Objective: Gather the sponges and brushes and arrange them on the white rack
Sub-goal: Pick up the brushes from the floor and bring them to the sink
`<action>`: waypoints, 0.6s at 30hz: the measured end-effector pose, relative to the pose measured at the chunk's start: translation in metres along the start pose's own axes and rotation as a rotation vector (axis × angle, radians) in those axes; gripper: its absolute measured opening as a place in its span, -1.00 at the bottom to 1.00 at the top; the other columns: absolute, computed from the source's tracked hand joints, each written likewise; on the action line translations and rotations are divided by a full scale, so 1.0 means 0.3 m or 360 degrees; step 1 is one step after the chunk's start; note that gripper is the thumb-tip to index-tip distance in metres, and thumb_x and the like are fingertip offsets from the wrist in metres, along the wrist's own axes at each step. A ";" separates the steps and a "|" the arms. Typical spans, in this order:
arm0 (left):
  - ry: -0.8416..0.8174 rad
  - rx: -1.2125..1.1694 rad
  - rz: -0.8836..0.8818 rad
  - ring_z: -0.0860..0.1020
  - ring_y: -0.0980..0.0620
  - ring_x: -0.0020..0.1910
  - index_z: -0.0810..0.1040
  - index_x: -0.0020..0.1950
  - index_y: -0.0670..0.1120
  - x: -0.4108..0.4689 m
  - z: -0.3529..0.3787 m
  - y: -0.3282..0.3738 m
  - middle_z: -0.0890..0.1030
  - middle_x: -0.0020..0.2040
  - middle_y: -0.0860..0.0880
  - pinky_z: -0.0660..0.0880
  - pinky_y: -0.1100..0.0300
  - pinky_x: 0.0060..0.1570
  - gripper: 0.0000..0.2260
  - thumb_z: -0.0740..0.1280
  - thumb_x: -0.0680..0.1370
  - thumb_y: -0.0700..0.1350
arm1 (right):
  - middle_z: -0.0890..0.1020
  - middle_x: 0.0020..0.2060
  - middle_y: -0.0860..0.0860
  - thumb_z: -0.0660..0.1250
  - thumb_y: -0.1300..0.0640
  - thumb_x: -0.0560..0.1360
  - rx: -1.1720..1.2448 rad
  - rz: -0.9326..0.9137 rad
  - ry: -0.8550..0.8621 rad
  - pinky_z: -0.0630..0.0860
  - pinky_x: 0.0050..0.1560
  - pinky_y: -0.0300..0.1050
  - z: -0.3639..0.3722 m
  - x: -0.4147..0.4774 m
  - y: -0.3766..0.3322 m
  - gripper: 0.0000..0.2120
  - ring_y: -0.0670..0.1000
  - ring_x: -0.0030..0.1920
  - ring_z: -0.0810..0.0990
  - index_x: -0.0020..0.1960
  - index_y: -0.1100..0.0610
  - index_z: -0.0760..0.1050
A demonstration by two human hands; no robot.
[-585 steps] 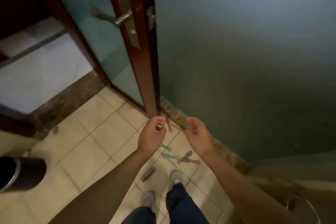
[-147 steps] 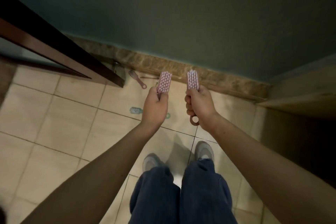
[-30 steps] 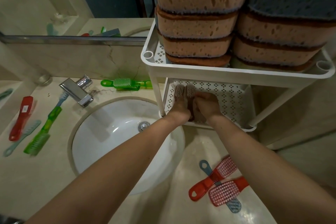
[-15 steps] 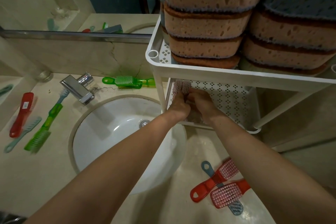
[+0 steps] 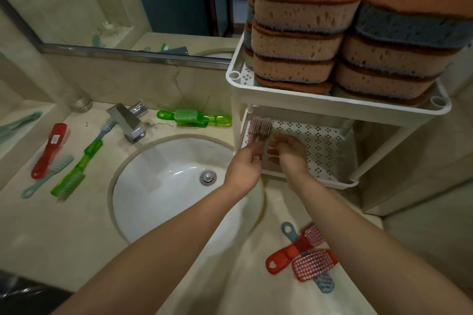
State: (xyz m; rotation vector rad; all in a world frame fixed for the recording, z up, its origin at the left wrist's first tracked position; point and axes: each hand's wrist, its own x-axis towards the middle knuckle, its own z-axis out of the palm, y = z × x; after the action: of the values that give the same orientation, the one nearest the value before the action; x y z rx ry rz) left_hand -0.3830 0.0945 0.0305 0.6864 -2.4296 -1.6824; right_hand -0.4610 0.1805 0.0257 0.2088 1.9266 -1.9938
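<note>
1. while both hands reach into the white rack [image 5: 337,107]'s lower shelf, the left hand [image 5: 244,165] grips two pink brushes [image 5: 259,128], bristle heads upright at the shelf's left end;
2. the right hand [image 5: 289,152] is beside them, fingers curled; whether it grasps anything cannot be told;
3. sponges [image 5: 302,33] are stacked on the rack's top shelf.

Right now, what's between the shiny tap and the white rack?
In the head view, green brushes lie on the counter between the tap and the white rack.

Rack [image 5: 332,107] white w/ diamond perforations; sponges [image 5: 302,41] orange/grey; brushes [image 5: 259,126] pink.
</note>
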 end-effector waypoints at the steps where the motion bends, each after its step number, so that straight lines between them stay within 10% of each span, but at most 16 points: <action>1: 0.0076 -0.0052 -0.0007 0.56 0.05 0.19 0.55 0.26 -0.04 -0.025 -0.011 -0.013 0.62 0.15 0.06 0.46 0.09 0.27 -0.54 0.11 0.48 -0.37 | 0.64 -0.28 0.00 0.19 0.38 0.49 -0.0016 -0.0062 -0.0002 0.52 -0.36 -0.20 0.003 -0.032 0.004 -0.72 -0.02 -0.34 0.58 -0.16 0.06 0.56; 4: 0.0263 -0.0187 -0.0070 0.57 0.29 -0.05 0.53 0.05 0.12 -0.089 -0.059 -0.041 0.62 -0.10 0.21 0.47 0.29 0.09 -0.60 0.16 0.50 -0.37 | 0.65 -0.26 0.00 0.25 0.36 0.48 -0.0089 -0.0176 -0.0024 0.49 -0.40 -0.26 0.030 -0.123 0.020 -0.76 -0.06 -0.32 0.58 -0.17 0.06 0.56; 18: 0.0897 -0.0457 -0.0337 0.59 0.18 -0.05 0.48 0.04 0.20 -0.441 -0.410 -0.252 0.61 -0.03 0.15 0.47 0.32 -0.14 -0.63 0.15 0.52 -0.29 | 0.62 -0.23 0.06 0.27 0.32 0.49 -0.0455 -0.0224 -0.0747 0.49 -0.29 -0.19 0.339 -0.477 0.150 -0.84 -0.06 -0.31 0.59 0.01 0.14 0.54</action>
State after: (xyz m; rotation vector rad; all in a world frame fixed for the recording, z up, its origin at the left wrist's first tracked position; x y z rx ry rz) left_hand -0.2009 0.0227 0.0302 1.2058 -1.7438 -1.5795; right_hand -0.2985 0.1016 0.0396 -0.4404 1.9123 -1.6279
